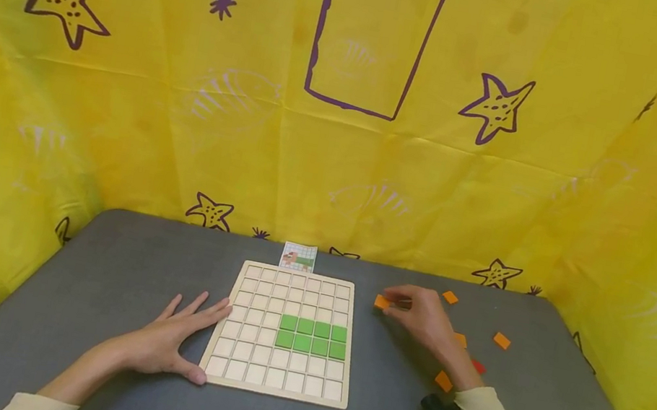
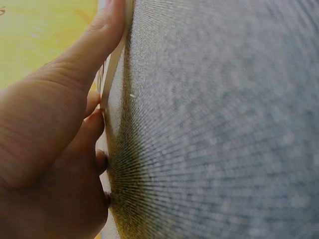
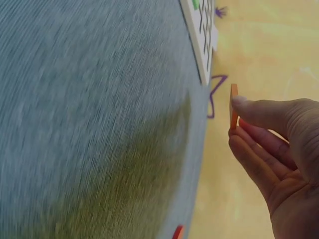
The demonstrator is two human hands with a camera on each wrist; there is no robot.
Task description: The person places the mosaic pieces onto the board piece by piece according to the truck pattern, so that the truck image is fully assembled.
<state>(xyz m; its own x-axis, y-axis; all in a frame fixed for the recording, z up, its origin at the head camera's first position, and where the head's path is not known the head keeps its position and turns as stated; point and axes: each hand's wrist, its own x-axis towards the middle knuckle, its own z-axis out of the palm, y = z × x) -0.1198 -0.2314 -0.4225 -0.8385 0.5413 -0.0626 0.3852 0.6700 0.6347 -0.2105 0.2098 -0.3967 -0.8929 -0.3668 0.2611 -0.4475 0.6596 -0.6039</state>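
A wooden grid board (image 1: 240,351) lies on the grey table, with two rows of green square tiles (image 1: 312,336) filling cells at its right side. My left hand (image 1: 166,338) rests at the board's left edge, fingers spread, fingertips on the rim and thumb at the near corner. To the right of the board, my right hand (image 1: 424,317) pinches an orange tile (image 1: 382,302) between thumb and fingers. In the right wrist view that orange tile (image 3: 234,107) is seen edge-on, raised off the table.
Several loose orange tiles (image 1: 502,340) and a red tile (image 1: 478,366) lie around the right forearm. A small pattern card (image 1: 299,257) sits against the board's far edge. Yellow printed cloth (image 1: 336,162) hangs behind the table and at both sides.
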